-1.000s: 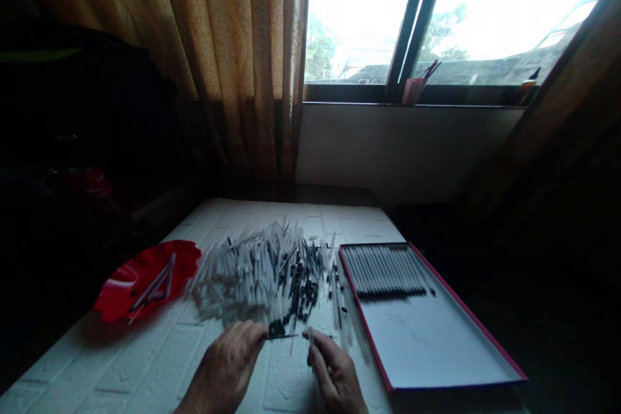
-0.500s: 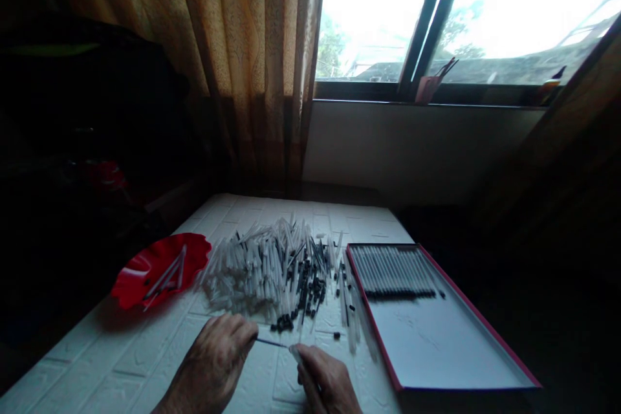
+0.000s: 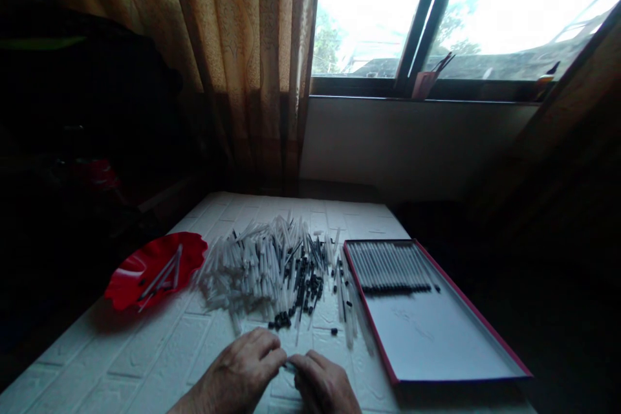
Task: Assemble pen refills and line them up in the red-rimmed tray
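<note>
Close together at the table's near side, my two hands almost meet. My left hand (image 3: 247, 365) is closed, its thumb and finger pinching the end of a dark, thin pen refill that is nearly hidden now. Wrapped around a clear pen barrel (image 3: 290, 367), my right hand (image 3: 326, 383) covers most of it; only its tip end shows between the hands. Just beyond them lies a heap of clear pen barrels and caps (image 3: 262, 265), with dark refills among them. Small black plugs (image 3: 280, 321) lie along the heap's near edge.
On the right stands a shallow red-edged tray (image 3: 451, 352) holding a row of pens (image 3: 388, 266) with black ends. A red wavy-rimmed dish (image 3: 123, 288) with a few pen parts sits at left. Loose barrels (image 3: 350, 330) lie beside the tray. Curtain and window are behind.
My left hand has moved right, up to my right hand. The refill, earlier spanning the gap between the hands, has slid mostly out of sight at the barrel's end.
</note>
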Available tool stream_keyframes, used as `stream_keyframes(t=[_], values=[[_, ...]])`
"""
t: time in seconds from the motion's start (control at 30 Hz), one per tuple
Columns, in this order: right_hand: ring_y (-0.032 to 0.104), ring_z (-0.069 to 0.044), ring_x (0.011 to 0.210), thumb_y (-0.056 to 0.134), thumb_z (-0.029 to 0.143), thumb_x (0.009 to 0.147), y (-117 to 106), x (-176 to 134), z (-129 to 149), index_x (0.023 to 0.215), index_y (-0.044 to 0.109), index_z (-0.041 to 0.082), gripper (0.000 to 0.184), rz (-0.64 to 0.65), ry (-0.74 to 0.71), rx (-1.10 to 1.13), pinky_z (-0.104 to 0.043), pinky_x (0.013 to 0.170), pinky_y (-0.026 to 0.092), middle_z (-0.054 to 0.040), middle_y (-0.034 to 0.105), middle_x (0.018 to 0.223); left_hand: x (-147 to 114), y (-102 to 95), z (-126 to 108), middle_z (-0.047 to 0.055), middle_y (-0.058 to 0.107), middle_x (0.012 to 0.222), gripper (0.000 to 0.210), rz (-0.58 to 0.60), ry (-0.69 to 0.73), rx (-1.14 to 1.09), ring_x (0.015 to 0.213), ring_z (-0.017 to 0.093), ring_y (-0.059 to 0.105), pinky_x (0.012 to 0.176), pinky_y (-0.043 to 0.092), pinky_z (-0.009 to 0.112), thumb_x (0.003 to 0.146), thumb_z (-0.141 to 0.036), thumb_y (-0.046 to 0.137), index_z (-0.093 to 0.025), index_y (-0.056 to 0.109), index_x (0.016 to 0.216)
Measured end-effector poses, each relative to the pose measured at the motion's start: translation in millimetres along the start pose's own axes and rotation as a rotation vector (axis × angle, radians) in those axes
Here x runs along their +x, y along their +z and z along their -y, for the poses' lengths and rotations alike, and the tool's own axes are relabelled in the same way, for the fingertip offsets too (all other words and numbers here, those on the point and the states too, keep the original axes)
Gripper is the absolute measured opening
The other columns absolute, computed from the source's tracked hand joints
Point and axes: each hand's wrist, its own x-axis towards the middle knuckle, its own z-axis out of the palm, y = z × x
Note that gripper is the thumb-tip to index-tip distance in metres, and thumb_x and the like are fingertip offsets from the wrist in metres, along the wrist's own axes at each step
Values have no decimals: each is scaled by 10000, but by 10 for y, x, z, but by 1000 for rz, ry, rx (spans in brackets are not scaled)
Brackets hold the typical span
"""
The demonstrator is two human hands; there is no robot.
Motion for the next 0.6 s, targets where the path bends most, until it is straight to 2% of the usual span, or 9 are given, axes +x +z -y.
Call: stream_keyframes(t=[0.07, 0.13, 0.23, 0.33, 0.4, 0.47, 0.53, 0.6], values=[[645, -157, 608, 260, 400, 1015, 14, -25, -6, 1057, 618, 230, 398, -46, 0, 81, -199, 545, 464, -47, 680, 734, 43, 95, -82, 54, 638, 1171, 420, -29, 24, -158, 1065, 207, 609, 910, 499, 279, 862, -83, 510, -283, 508, 1232], [662, -169, 657, 221, 469, 1010, 15, -46, -4, 1105, 593, 233, 451, -95, 0, 151, -212, 578, 492, -59, 700, 792, 95, 230, -159, 92, 530, 1366, 468, -99, 31, -329, 1237, 241, 517, 1013, 444, 338, 920, -219, 519, -302, 395, 1363], [635, -171, 574, 227, 554, 980, -2, -73, -3, 1039, 617, 226, 513, -159, 16, 189, -220, 512, 480, -50, 682, 714, 197, 465, -258, 102, 367, 1512, 486, -136, -9, -608, 1368, 269, 373, 1073, 379, 398, 970, -417, 424, -324, 318, 1435], [598, -159, 526, 297, 525, 976, -47, -119, -25, 916, 652, 222, 470, -199, 92, 209, -218, 492, 460, -33, 643, 644, 314, 614, -307, 91, 322, 1542, 533, -152, -52, -861, 1409, 291, 286, 1100, 325, 453, 952, -554, 349, -312, 370, 1427], [591, -151, 543, 372, 490, 970, -90, -174, -56, 895, 663, 217, 406, -240, 190, 254, -212, 518, 466, -27, 632, 650, 389, 629, -294, 78, 339, 1537, 510, -174, -157, -985, 1408, 285, 288, 1103, 316, 462, 960, -546, 328, -299, 427, 1395], [575, -145, 544, 428, 479, 957, -136, -245, -97, 897, 669, 206, 369, -295, 310, 321, -207, 521, 463, -18, 609, 636, 468, 606, -257, 89, 454, 1462, 436, -196, -303, -1031, 1354, 269, 394, 1072, 369, 439, 972, -465, 355, -268, 495, 1334], [538, -138, 514, 442, 511, 944, -175, -314, -139, 922, 676, 192, 396, -361, 422, 402, -207, 488, 441, -3, 569, 601, 559, 590, -225, 102, 616, 1273, 332, -181, -410, -931, 1195, 251, 559, 993, 453, 393, 946, -344, 434, -225, 577, 1221], [488, -124, 476, 452, 542, 931, -200, -359, -175, 921, 682, 183, 426, -402, 520, 485, -205, 452, 404, 14, 526, 568, 667, 613, -223, 87, 681, 1104, 254, -111, -423, -690, 1040, 227, 630, 930, 483, 351, 884, -211, 510, -201, 631, 1107]])
